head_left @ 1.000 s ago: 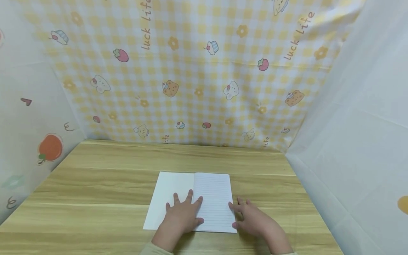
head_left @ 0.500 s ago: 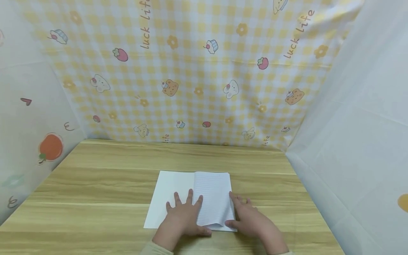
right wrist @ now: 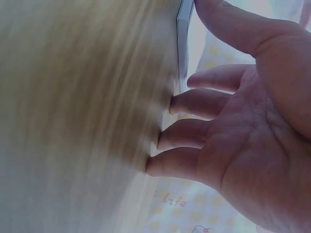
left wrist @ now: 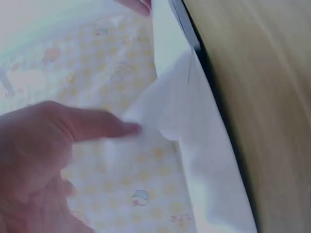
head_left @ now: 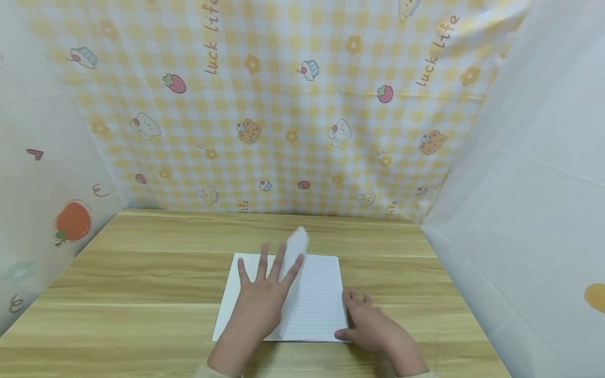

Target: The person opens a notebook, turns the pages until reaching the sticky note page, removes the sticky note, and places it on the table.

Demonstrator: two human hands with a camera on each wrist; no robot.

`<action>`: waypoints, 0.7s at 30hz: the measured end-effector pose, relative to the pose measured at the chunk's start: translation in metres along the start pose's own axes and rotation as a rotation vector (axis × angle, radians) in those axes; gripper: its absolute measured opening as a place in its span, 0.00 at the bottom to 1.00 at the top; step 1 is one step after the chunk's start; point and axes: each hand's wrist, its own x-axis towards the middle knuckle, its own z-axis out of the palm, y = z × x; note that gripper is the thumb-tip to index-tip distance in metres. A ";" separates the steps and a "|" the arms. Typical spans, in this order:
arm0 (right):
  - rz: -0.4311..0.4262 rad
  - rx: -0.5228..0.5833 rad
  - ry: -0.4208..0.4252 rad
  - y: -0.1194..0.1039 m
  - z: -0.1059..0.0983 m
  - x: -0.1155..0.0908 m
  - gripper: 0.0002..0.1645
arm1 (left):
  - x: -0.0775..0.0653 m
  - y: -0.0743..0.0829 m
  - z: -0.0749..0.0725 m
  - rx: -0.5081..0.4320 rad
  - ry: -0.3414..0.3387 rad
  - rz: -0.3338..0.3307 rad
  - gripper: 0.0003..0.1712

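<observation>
An open notebook (head_left: 321, 299) with lined right-hand pages lies on the wooden table in the head view. One loose page (head_left: 296, 248) stands raised near the spine, tilting left. My left hand (head_left: 259, 302) is over the left half with its fingers spread straight, alongside the raised page. In the left wrist view, the thumb (left wrist: 102, 124) points at the lifted page (left wrist: 160, 104). My right hand (head_left: 371, 323) rests at the notebook's right edge, thumb on the lower right corner. The right wrist view shows its fingertips (right wrist: 167, 133) down on the table beside the notebook's edge (right wrist: 182, 48).
The wooden table (head_left: 142, 273) spreads around the notebook. A yellow checked cloth (head_left: 283, 105) with cartoon prints hangs behind it. White sheets stand at the left (head_left: 38, 173) and right (head_left: 534, 210) sides.
My left hand has moved up and off the right page, and a page has swung up leftward from the right side. The right hand has stayed at the right edge, thumb now on the corner.
</observation>
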 end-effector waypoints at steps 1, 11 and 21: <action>-0.003 -0.007 0.001 -0.001 0.000 0.000 0.58 | -0.001 0.000 0.000 0.087 0.037 0.031 0.57; -0.003 -0.018 -0.017 -0.002 0.000 0.002 0.56 | -0.015 0.007 0.004 -0.027 -0.283 -0.007 0.31; -0.001 -0.011 -0.021 -0.002 0.000 0.000 0.55 | -0.011 0.005 0.010 -0.243 -0.426 -0.115 0.30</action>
